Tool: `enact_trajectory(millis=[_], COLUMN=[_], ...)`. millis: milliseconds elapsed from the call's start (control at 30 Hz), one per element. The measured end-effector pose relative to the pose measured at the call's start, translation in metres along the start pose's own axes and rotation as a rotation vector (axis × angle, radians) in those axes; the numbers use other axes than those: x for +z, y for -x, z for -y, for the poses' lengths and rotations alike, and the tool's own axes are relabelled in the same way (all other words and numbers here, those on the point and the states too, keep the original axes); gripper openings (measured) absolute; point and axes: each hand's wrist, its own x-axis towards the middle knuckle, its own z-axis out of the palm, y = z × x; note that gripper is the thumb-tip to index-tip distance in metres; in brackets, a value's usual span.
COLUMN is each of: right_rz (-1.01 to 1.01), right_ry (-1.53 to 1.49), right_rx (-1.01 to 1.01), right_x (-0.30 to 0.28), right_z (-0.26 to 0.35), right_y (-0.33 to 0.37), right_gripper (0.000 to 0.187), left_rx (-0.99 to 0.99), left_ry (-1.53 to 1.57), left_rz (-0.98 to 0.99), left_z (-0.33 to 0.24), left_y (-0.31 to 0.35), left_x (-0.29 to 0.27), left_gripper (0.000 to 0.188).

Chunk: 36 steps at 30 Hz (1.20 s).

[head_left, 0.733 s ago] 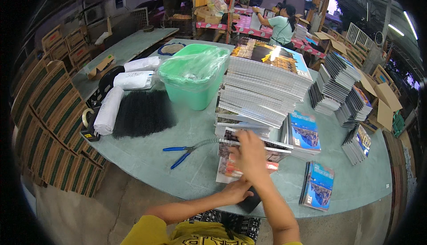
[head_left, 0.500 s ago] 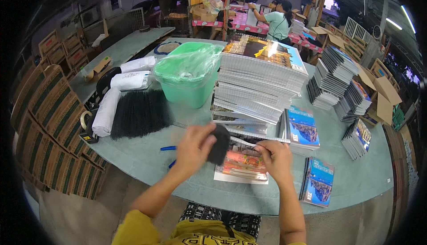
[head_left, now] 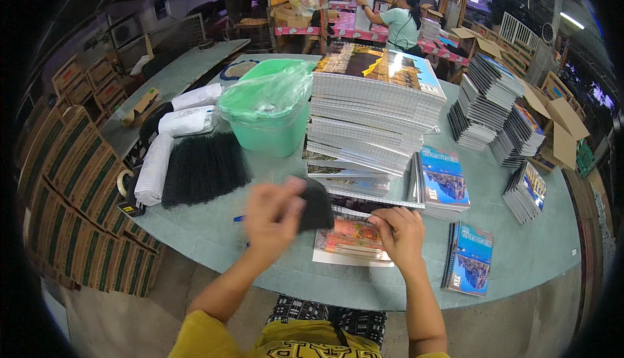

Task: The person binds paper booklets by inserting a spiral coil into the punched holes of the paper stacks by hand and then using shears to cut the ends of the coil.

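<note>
Gripping a flat black piece [head_left: 317, 206] between thumb and fingers of the half-curled, blurred left hand [head_left: 272, 218], over the worktop [head_left: 526, 251], left of its near edge's middle. Pinching the upper edge of printed sheets [head_left: 354, 244] with the right hand [head_left: 402, 233], nearly closed, beside that same near edge, just before a tall stack of books [head_left: 374, 120].

Printed sheets [head_left: 351, 244] lay on the tabletop [head_left: 526, 247] by the right hand [head_left: 400, 231], book stack [head_left: 367, 130] behind them. Bin [head_left: 270, 133] stood left of the stack, rolls [head_left: 188, 122] beyond. Right: notebook [head_left: 469, 257] lay near front edge.
</note>
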Motion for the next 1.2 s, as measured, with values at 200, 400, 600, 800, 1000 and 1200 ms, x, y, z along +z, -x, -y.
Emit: enact_trajectory(millis=[200, 400, 600, 800, 1000, 1200], right_rz=[0.035, -0.029, -0.001, -0.016, -0.016, -0.225], right_ry=[0.027, 0.036, 0.057, 0.062, -0.388, -1.062], right_rx=[-0.010, -0.067, -0.090, -0.040, 0.240, 0.547], right_x=[-0.002, -0.001, 0.000, -0.010, -0.024, 0.010], right_z=[-0.003, -0.003, 0.000, 0.004, -0.032, -0.021], right_y=[0.003, -0.002, 0.006, 0.006, 0.017, 0.026], right_gripper=[0.007, 0.009, 0.013, 0.017, 0.016, 0.018], left_rx=[0.037, 0.040, -0.017, -0.001, 0.019, 0.125], left_ry=[0.065, 0.169, 0.125, 0.046, 0.065, 0.148], left_rz=[0.291, 0.512, 0.576, 0.350, 0.143, 0.458], left_z=[-0.011, -0.011, -0.010, -0.021, -0.037, -0.038], left_y=[0.008, 0.019, 0.022, 0.006, -0.016, -0.001], left_x=[0.008, 0.024, 0.033, 0.037, 0.031, 0.058], left_gripper=[0.033, 0.035, 0.029, 0.033, 0.031, 0.030])
